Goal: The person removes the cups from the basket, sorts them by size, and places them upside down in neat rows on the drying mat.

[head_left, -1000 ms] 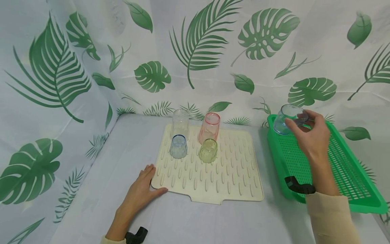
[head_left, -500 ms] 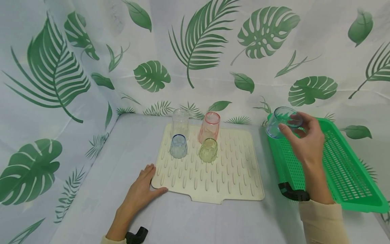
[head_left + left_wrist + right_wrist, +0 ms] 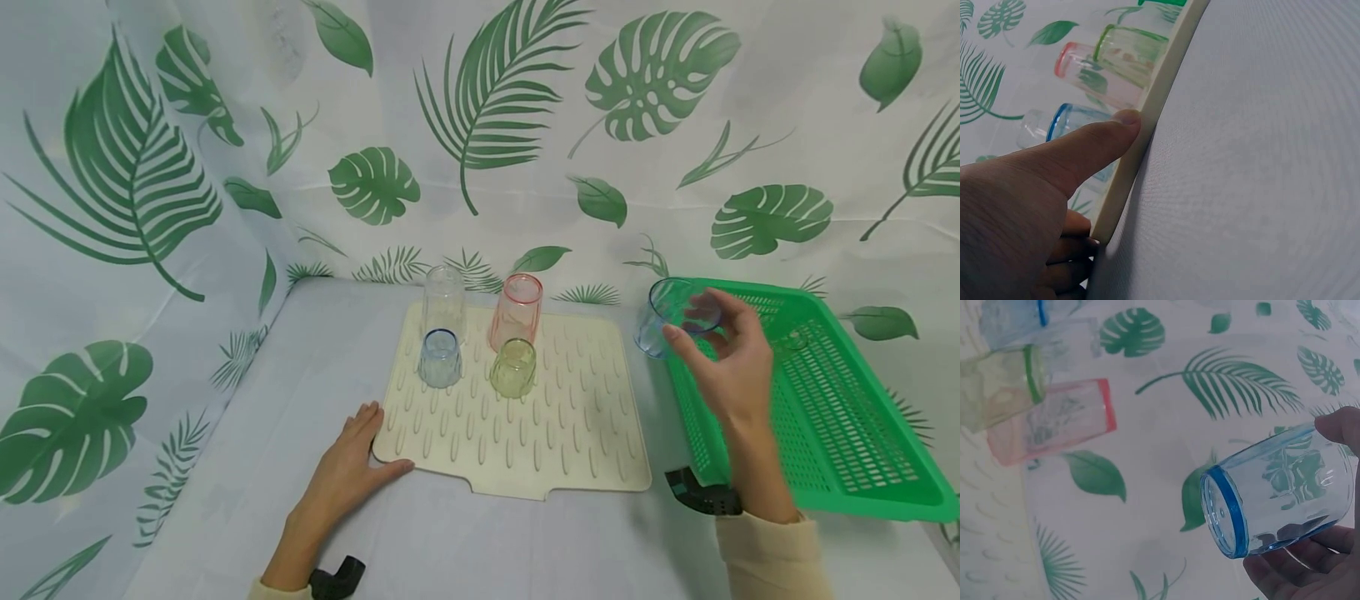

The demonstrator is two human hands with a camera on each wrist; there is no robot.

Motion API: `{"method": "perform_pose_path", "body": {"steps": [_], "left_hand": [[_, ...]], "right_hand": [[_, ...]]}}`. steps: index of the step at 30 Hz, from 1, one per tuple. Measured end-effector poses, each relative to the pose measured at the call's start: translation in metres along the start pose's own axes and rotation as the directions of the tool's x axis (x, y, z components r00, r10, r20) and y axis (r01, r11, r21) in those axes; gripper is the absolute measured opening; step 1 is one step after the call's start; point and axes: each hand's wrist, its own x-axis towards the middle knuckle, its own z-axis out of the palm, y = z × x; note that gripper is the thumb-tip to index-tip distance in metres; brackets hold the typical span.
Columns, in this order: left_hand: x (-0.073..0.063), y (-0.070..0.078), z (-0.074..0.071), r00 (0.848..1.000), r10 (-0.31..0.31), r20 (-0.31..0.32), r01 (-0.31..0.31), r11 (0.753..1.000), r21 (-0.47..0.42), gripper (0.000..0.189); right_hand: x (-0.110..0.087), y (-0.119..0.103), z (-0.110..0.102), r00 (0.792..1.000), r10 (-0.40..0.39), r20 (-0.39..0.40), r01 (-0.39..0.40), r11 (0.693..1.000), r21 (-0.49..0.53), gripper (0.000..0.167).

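My right hand (image 3: pixel 738 367) grips a clear glass with a blue tint (image 3: pixel 652 329), tilted, above the left rim of the green basket (image 3: pixel 885 400). In the right wrist view, thumb and fingers lie on opposite sides of this glass (image 3: pixel 1279 500), which has a blue band at its far end. My left hand (image 3: pixel 341 471) rests at the front left corner of a cream drying mat (image 3: pixel 585 417), its thumb (image 3: pixel 1107 134) on the mat's edge. On the mat stand a small blue glass (image 3: pixel 440 371), a yellow-green glass (image 3: pixel 513 379), a pink-red glass (image 3: pixel 516 321) and a colourless glass (image 3: pixel 444 304).
The perforated basket stands on the right, with a faint glassy shape (image 3: pixel 793 340) inside, partly behind my hand. A grey-white cloth (image 3: pixel 315 350) covers the table. A leaf-print curtain (image 3: pixel 525 125) closes off the back and left side.
My right hand has moved left and slightly toward me with the blue-tinted glass, from over the basket to its left rim. My left hand and the glasses on the mat stay put.
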Motion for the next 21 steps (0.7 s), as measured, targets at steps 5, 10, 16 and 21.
{"method": "perform_pose_path", "body": {"steps": [5, 10, 16, 21], "left_hand": [[0.000, 0.000, -0.001, 1.000, 0.007, -0.006, -0.007, 1.000, -0.001, 0.102], [0.000, 0.000, -0.002, 1.000, 0.005, -0.008, -0.005, 1.000, 0.000, 0.102], [-0.001, 0.001, -0.002, 1.000, 0.001, -0.008, -0.002, 1.000, -0.004, 0.101], [0.000, 0.002, -0.002, 1.000, -0.007, -0.001, 0.007, 1.000, -0.002, 0.102]], "right_hand": [[-0.010, -0.003, 0.006, 0.999, -0.015, 0.028, 0.014, 0.998, 0.055, 0.060], [-0.019, -0.009, 0.012, 0.998, -0.032, 0.058, 0.023, 0.988, 0.154, 0.064], [-0.029, -0.012, 0.018, 0.993, -0.079, 0.086, 0.061, 0.978, 0.200, 0.065], [-0.035, -0.012, 0.023, 0.987, -0.127, 0.097, 0.105, 0.972, 0.209, 0.066]]}}
